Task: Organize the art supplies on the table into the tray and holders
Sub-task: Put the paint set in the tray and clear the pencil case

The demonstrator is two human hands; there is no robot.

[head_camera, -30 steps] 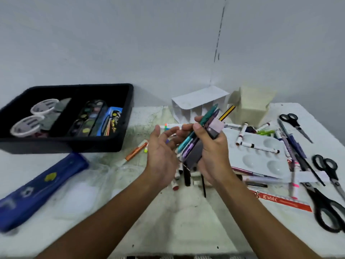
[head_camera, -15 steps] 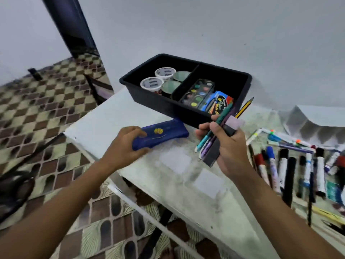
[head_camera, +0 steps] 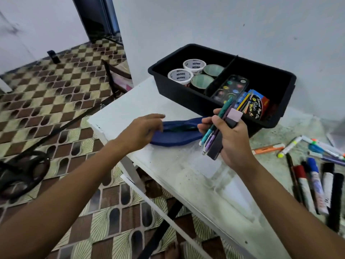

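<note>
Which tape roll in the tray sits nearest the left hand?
The front white tape roll, printed with black lettering, in the black tray; it lies closest to the left hand.

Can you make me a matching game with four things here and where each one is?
Things:
1. Blue fabric pencil pouch
2. White tape rolls
3. Round-pan watercolour paint palette
4. Bundle of coloured pens

Places:
A. Right compartment of the black plastic tray
B. Gripped in the right hand
C. On the white table, under the left hand
D. Left compartment of the tray

Pairs: 1-C, 2-D, 3-A, 4-B
</note>
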